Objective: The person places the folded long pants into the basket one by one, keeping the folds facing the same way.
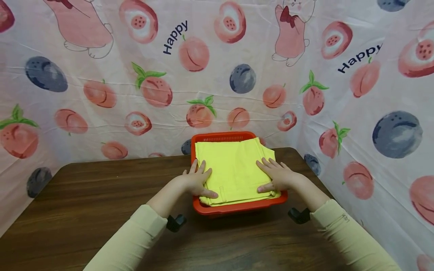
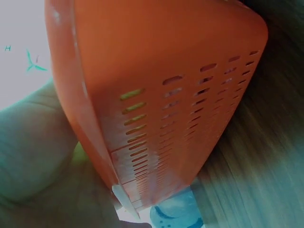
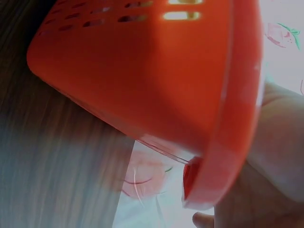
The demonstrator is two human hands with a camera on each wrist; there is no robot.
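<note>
Folded yellow trousers (image 1: 234,169), with a waistband and a belt loop facing the near side, fill a red plastic basket (image 1: 237,208). My left hand (image 1: 197,183) lies over the basket's left edge, fingers spread and thumb on the cloth. On the other side, my right hand (image 1: 276,176) rests spread on the right part of the trousers. Both wrist views look at the outside of the slotted basket wall (image 2: 142,47), with yellow cloth showing through some slots. In the right wrist view, the basket rim (image 3: 237,109) runs beside the right hand.
The basket stands on a dark wooden table (image 1: 112,195), near its far edge. Behind and to the right hangs a fruit-printed curtain (image 1: 210,82). Black wrist mounts (image 1: 176,223) sit under both forearms, close to the tabletop.
</note>
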